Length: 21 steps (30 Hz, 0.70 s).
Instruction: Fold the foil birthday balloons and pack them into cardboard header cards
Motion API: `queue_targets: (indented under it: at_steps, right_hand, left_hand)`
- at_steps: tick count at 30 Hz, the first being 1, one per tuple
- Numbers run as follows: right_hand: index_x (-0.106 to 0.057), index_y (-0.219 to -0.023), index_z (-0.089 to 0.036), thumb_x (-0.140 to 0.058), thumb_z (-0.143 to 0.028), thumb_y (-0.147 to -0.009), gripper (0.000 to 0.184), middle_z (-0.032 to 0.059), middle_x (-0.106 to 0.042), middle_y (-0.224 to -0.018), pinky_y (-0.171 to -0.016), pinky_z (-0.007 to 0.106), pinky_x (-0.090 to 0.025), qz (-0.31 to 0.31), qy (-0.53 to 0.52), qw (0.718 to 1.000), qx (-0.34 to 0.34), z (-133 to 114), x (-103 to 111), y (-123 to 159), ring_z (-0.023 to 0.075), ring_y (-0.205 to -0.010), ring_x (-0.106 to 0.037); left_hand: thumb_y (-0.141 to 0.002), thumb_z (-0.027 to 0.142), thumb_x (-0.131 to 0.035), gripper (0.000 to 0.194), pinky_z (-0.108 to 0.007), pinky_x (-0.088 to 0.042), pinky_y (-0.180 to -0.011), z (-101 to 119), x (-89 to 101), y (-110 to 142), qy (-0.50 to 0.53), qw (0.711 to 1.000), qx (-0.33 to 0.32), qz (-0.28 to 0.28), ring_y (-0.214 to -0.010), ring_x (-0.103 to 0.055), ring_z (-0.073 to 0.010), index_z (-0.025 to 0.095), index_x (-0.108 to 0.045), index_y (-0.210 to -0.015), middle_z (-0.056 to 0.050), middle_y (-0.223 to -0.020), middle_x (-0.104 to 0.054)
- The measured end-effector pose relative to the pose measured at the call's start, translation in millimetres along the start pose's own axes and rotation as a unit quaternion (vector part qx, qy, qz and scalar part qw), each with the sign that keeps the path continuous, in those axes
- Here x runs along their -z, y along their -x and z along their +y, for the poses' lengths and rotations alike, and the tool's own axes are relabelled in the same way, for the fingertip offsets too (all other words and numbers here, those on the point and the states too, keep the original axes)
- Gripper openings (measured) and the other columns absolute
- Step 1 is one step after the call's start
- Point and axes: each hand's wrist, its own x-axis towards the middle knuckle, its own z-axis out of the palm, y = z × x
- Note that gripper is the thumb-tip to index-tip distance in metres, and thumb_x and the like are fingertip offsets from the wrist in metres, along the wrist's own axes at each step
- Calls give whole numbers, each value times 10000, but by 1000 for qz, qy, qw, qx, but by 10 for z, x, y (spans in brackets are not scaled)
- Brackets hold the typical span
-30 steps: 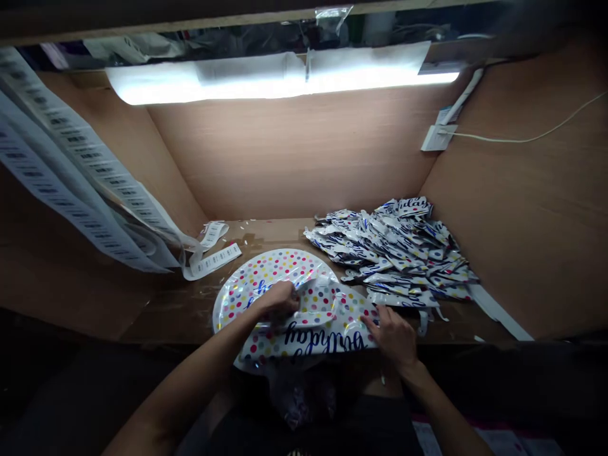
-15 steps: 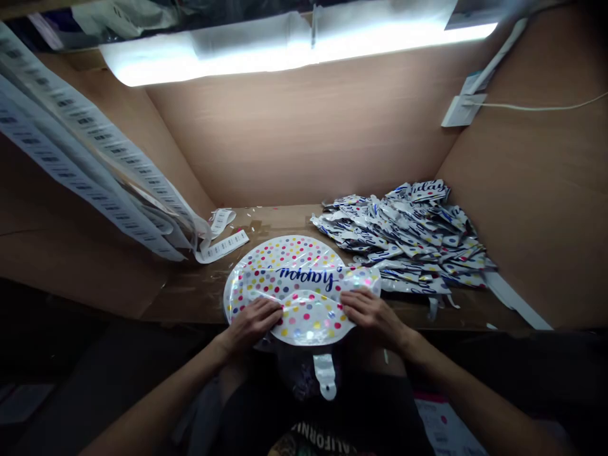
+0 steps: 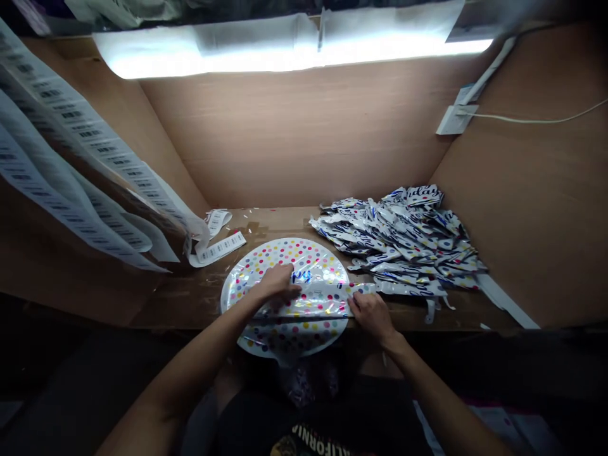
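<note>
A round, flat foil balloon (image 3: 304, 253) with coloured dots lies on the table in front of me. Across it runs a second dotted foil balloon (image 3: 323, 301), folded into a long strip with part of its blue lettering showing. My left hand (image 3: 279, 283) presses down on the strip's left part, its fingers bent and close together. At the strip's right end, my right hand (image 3: 372, 313) pinches the folded foil between thumb and fingers. The underside of the fold is hidden.
A heap of folded foil balloons (image 3: 403, 234) lies at the right. Long strips of barcode labels (image 3: 95, 139) hang at the left, their ends (image 3: 218, 249) reaching the table. A bright lamp (image 3: 285, 54) spans the top; a white socket box (image 3: 456, 120) sits on the right.
The upper balloon's near flap has been folded away from me, covering most of the lettering. My left hand has moved up and right onto the strip; my right hand stays near its right end.
</note>
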Motion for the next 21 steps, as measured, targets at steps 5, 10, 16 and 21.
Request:
queue_targets:
  at_steps: [5,10,16,21]
  right_hand:
    - [-666,-958,-208,-473,-492,-1033,351,155,-712,-991,-908,411,-458,171,-170,965,-107,-104,138,348,299,-973,-627]
    - [-631,-1194,-225,-724,-582,-875,488,103,-733,-1043,-769,378,-555,34,-598,776,-195,-545,229,324,263,-889,-685]
    - [-732,-1055,-193,-789,-470,-837,357,40,-764,-898,-710,311,-553,-154,-773,601,-131,-698,350,-44,189,-732,-686]
    - [-679,-757,-215,-817,-340,-693,197,-16,-686,-659,-566,273,-491,-122,-779,588,-181,-664,328,-172,163,-579,-611]
  left_hand:
    - [-731,459,-770,272,-283,-504,-659,263,-11,74,118,983,-60,-130,-771,-714,-247,204,-723,-813,-42,-802,-759]
    - [-819,475,-762,414,-344,-571,-847,344,-153,687,528,834,-82,-133,-948,-724,-251,160,-725,-1085,-80,-1047,-769]
    - [-829,407,-724,261,-320,-555,-749,518,-388,896,580,813,-10,44,-805,-689,-222,154,-750,-891,-55,-810,-744]
    - [-724,276,-735,122,-292,-526,-708,449,-368,841,557,821,-85,95,-710,-643,-186,160,-751,-757,-37,-693,-693]
